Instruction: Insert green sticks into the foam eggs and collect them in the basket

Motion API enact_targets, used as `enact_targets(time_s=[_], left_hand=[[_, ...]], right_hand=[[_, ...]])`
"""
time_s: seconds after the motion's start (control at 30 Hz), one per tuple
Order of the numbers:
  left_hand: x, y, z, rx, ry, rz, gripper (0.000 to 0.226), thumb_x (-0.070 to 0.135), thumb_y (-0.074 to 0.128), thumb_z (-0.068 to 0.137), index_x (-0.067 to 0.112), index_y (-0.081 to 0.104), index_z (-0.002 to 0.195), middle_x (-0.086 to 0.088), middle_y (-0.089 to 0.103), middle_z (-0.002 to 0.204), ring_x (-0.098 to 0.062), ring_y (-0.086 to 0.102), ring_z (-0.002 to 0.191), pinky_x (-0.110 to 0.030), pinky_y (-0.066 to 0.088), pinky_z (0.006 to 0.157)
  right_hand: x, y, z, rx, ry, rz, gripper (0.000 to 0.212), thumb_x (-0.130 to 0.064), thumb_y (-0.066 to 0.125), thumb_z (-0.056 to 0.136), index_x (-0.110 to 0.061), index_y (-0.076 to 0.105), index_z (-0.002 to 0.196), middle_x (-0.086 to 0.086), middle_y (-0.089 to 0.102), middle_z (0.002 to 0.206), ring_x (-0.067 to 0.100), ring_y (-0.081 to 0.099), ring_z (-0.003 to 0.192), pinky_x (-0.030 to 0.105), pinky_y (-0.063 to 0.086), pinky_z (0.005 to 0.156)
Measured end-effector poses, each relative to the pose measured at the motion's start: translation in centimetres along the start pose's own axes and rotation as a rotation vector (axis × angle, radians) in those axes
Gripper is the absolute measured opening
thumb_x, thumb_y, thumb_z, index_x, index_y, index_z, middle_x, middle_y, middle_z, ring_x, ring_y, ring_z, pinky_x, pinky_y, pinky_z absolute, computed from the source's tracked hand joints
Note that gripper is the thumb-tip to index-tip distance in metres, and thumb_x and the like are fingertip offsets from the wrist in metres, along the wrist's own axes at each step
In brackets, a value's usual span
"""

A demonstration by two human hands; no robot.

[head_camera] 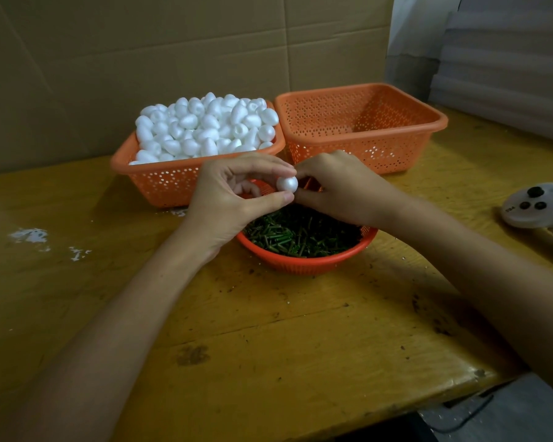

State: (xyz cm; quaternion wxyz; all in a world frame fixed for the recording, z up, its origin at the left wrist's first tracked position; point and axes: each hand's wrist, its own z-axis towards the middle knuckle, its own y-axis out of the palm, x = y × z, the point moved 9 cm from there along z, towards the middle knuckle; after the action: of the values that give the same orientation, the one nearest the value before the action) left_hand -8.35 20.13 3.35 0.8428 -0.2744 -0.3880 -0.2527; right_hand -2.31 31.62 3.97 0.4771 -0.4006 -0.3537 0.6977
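One short dark marking [510,208] printed on the white controller [548,215], at the right edge of the counter [268,330], just left of its round black buttons [540,205]. Perhaps three characters; too small and blurred to read. Nothing else legible.

- foam eggs [205,129]: white, matt, slightly grainy
- baskets [361,122]: orange plastic, perforated, smooth
- green sticks [300,232]: glossy, look plastic
- counter [268,330]: yellowish wood, worn, stained, scratched
- backdrop [141,43]: brown corrugated cardboard, matt
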Motion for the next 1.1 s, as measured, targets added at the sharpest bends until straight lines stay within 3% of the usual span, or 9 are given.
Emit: enact_targets(time_s=[0.13,0.23,0.37,0.53,0.77,0.97,1.1], left_hand=[[-0.4,-0.4,-0.1,0.031,-0.041,-0.017,0.022,0.005,0.085,0.085,0.015,0.079,0.104,-0.004,0.080,0.107,-0.031,0.074,0.099,-0.038,0.055,0.079],[-0.7,-0.5,-0.2,0.064,-0.066,-0.021,0.022,0.008,0.085,0.086,0.018,0.078,0.104,-0.002,0.080,0.103,-0.030,0.075,0.095,-0.039,0.056,0.082],[-0.9,-0.8,-0.1,0.107,-0.082,-0.034,0.024,0.006,0.085,0.086,0.016,0.077,0.106,-0.010,0.080,0.101,-0.045,0.072,0.097,-0.046,0.058,0.087],[-1.0,-1.1,0.0,0.138,-0.104,-0.044,0.023,0.005,0.084,0.087,0.010,0.076,0.108,-0.009,0.080,0.102,-0.027,0.075,0.091,-0.028,0.059,0.077],[-1.0,-1.3,0.0,0.169,-0.106,-0.073,0.018,0.003,0.082,0.089,0.011,0.073,0.102,-0.015,0.078,0.099,-0.026,0.073,0.086,-0.026,0.058,0.068],[-1.0,-1.8,-0.1,0.252,-0.112,-0.090,0.016,0.001,0.080,0.090,0.009,0.068,0.097,-0.003,0.078,0.086,-0.018,0.075,0.071,-0.028,0.060,0.063],[-1.0,-2.1,-0.2,0.274,-0.122,-0.087,0.018,0.002,0.081,0.089,0.004,0.064,0.097,-0.007,0.077,0.087,-0.020,0.077,0.071,-0.028,0.061,0.065]], right_hand=[[0.2,0.1,0.1,-0.028,0.040,0.026,0.016,-0.028,0.065,0.100,-0.021,0.077,0.109,-0.007,0.076,0.102,0.014,0.068,0.093,0.030,0.041,0.074],[0.0,0.0,0.0,-0.037,0.049,0.042,0.018,-0.032,0.065,0.101,-0.025,0.077,0.111,-0.010,0.077,0.104,0.010,0.069,0.095,0.032,0.048,0.080],[0.0,0.1,0.1,-0.059,0.065,0.039,0.024,-0.041,0.063,0.100,-0.025,0.077,0.111,-0.011,0.078,0.104,0.009,0.070,0.098,0.037,0.052,0.086],[-0.2,0.1,0.1,-0.069,0.064,0.040,0.025,-0.042,0.063,0.100,-0.025,0.078,0.109,-0.010,0.078,0.103,0.010,0.071,0.097,0.040,0.052,0.087],[-0.4,-0.3,0.2,-0.043,0.058,0.105,0.024,-0.040,0.064,0.100,-0.022,0.081,0.103,-0.009,0.078,0.091,0.008,0.071,0.088,0.039,0.052,0.084],[-0.2,-1.4,0.2,0.053,0.053,0.232,0.016,-0.036,0.074,0.095,-0.022,0.082,0.090,-0.010,0.073,0.068,0.001,0.068,0.067,0.014,0.043,0.065],[-0.3,-1.5,0.1,0.047,0.056,0.266,0.012,-0.031,0.079,0.092,-0.020,0.082,0.090,-0.013,0.073,0.067,-0.001,0.070,0.065,0.009,0.045,0.065]])
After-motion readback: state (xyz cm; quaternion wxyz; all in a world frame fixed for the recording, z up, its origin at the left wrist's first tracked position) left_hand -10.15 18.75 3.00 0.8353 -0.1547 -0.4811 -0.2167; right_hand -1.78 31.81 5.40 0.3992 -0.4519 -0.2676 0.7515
